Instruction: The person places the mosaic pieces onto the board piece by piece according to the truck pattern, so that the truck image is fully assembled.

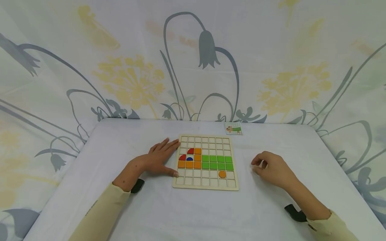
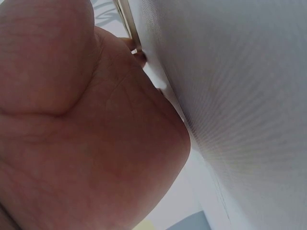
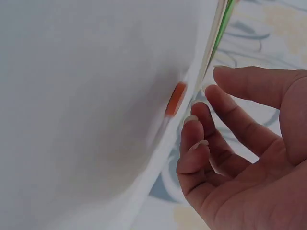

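Note:
A square wooden grid board (image 1: 206, 187) lies on the white table, holding green squares (image 1: 217, 162), orange squares (image 1: 197, 157), red quarter-circles (image 1: 190, 151), a blue half-round piece (image 1: 189, 159) and an orange disc (image 1: 222, 174). My left hand (image 1: 156, 159) is spread flat beside the board, fingertips and thumb at its left edge. Right of the board, my right hand (image 1: 271, 168) hovers with loosely bent fingers, thumb and index apart, nothing between them. In the right wrist view a blurred orange piece (image 3: 176, 99) appears by the table surface, apart from the fingertips; the head view does not show it.
A small printed pattern card (image 1: 233, 128) lies behind the board's back right corner. The white-covered table (image 1: 193, 214) meets a flower-patterned cloth (image 1: 187, 83) at the back and sides. Each wrist wears a black strap mount (image 1: 295, 214).

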The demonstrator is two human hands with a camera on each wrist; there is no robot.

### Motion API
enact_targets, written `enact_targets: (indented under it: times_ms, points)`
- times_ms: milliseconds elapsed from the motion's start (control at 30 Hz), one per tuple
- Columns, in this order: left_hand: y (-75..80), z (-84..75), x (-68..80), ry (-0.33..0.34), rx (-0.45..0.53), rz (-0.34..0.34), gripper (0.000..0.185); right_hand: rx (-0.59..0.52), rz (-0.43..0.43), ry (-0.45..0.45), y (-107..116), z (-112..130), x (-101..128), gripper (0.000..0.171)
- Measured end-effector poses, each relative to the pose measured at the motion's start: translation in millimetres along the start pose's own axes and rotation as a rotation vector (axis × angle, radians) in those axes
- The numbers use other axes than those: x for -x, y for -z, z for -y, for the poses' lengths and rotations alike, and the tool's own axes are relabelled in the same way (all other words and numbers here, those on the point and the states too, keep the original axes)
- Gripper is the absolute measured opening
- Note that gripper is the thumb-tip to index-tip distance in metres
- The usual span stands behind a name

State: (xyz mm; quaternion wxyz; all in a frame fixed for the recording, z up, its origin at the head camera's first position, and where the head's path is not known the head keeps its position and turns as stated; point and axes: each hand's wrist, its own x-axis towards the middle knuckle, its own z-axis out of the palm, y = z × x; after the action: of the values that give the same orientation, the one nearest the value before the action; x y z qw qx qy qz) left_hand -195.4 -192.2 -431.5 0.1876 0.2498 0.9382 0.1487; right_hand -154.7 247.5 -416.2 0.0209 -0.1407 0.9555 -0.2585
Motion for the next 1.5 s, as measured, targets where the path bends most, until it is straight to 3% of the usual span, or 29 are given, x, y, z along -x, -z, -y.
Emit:
enact_targets:
  times_ms: [300, 633, 967, 1500]
  points:
    - [-0.7, 1.4, 1.3, -0.001, 0.002, -0.009, 0.123, -0.009, 0.074, -0.045, 14.1, -25.7, 10.9, 0.025]
    - [-3.8, 6.3, -1.7, -0.019, 0.008, -0.025, 0.123, -0.036, 0.099, -0.024, 4.5, -19.6, 2.0, 0.014]
    - [0.2, 1.9, 0.0, -0.01, 0.003, -0.012, 0.122, -0.115, 0.077, 0.026, -14.5, 21.5, -17.9, 0.015]
    - [0.0, 2.1, -0.2, -0.026, 0.004, -0.011, 0.121, -0.286, 0.16, 0.2, -67.8, 103.4, -55.9, 0.015]
